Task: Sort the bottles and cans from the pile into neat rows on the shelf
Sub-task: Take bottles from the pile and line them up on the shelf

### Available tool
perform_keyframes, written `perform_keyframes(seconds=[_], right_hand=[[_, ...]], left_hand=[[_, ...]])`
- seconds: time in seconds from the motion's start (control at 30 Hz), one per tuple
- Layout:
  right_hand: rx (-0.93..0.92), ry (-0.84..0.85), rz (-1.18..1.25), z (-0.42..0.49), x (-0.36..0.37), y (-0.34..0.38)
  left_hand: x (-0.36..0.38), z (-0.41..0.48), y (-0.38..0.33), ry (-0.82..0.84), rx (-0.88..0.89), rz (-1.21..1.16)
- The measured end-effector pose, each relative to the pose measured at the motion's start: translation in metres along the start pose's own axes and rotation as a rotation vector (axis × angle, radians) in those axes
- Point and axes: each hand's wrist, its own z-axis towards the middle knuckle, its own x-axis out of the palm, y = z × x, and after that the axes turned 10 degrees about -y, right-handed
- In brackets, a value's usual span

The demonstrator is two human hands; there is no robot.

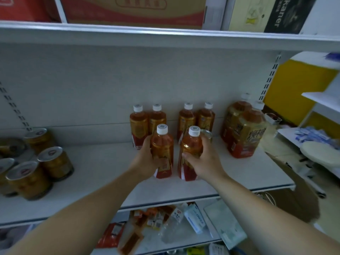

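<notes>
Two amber tea bottles with white caps stand at the front middle of the white shelf (pixel 92 168). My left hand (pixel 145 159) grips the left bottle (pixel 162 144) around its body. My right hand (pixel 202 159) grips the right bottle (pixel 191 144) the same way. Behind them, several matching bottles (pixel 138 126) stand in pairs against the back wall. Two larger bottles (pixel 242 129) of the same drink stand at the right end. Several gold cans (pixel 55 161) with silver lids cluster at the left end.
The shelf below holds a jumble of bottles and packets (pixel 165 223). Cardboard boxes (pixel 132 10) sit on the shelf above. To the right are a brown carton (pixel 294 190) and another shelf unit with blue packets (pixel 312 137).
</notes>
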Motion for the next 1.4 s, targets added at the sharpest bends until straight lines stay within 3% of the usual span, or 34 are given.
perform_keyframes(seconds=[0.2,0.47,0.93,1.3,1.4], right_hand=[[-0.042,-0.056,-0.054,0.026,0.010,0.001],[-0.182,0.049,-0.117,0.065,0.007,-0.007],[-0.126,0.121,-0.058,0.089,0.041,0.008],[-0.173,-0.041,-0.168,0.092,0.057,0.015],[-0.168,0.014,-0.200,0.093,0.056,0.013]], left_hand=[[0.010,0.039,0.016,-0.082,-0.006,0.035],[0.020,0.038,0.000,-0.183,0.027,0.005],[-0.017,0.047,0.007,-0.340,0.002,0.005],[-0.024,0.055,0.020,-0.306,0.023,-0.040],[-0.028,0.057,0.020,-0.287,0.021,-0.036]])
